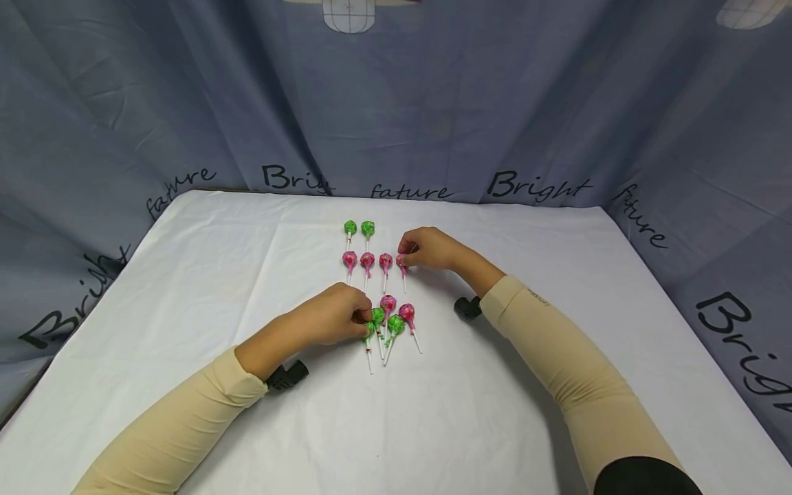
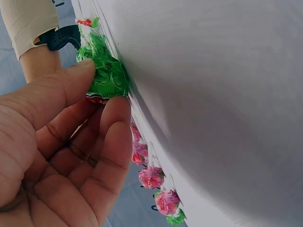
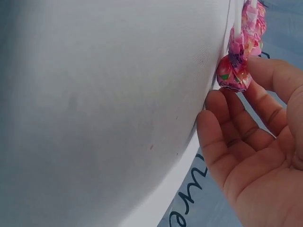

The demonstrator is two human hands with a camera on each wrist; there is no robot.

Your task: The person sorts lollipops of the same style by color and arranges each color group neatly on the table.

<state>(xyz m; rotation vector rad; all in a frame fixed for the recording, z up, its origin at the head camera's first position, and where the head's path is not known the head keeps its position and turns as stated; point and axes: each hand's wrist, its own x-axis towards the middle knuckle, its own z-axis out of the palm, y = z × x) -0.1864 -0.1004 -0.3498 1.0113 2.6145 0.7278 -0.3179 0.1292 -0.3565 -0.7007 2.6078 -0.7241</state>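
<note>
My left hand point(image 1: 331, 316) pinches the wrapped head of a green lollipop point(image 2: 111, 78) between thumb and fingers, at the left of a loose cluster. Close beside it in the cluster lie two more green lollipops, one of them the nearer green lollipop point(image 1: 394, 324), and two pink ones, including the outer pink lollipop point(image 1: 407, 313). Farther back, my right hand point(image 1: 433, 249) holds the head of a pink lollipop point(image 3: 234, 71) by thumb and fingertips. That lollipop stands at the right end of a row of pink lollipops point(image 1: 368, 260), its stick pointing toward me.
Behind the pink row, two green lollipops point(image 1: 368, 229) lie side by side above its left end. A white cloth point(image 1: 495, 426) covers the table. Grey-blue curtains point(image 1: 433, 103) with printed lettering hang around the back and sides.
</note>
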